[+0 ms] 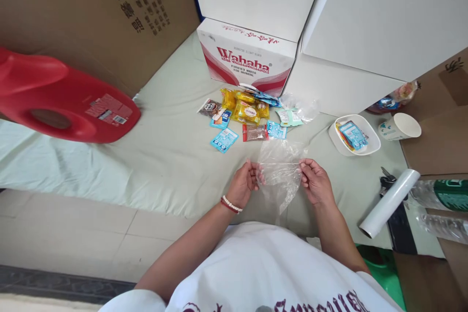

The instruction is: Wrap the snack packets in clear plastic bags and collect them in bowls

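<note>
A clear plastic bag (280, 168) is stretched between my two hands over the cloth, near my body. My left hand (244, 183) pinches its left edge, fingers closed. On the other side, my right hand (315, 179) grips the right edge between thumb and fingers. Just beyond the bag lies a pile of small packets: yellow-wrapped snacks (247, 109), a red-and-brown packet (255, 132), a light blue packet (224, 140) and a pale green packet (289, 117). Another crumpled clear bag (302, 106) rests at the pile's right side.
A Wahaha water carton (252, 58) stands behind the pile. To the right are a white bowl (354, 148) with packets, a paper cup (399, 126), a plastic roll (389, 203), keys (387, 183) and plastic bottles (438, 195). A red jug (66, 102) stands left.
</note>
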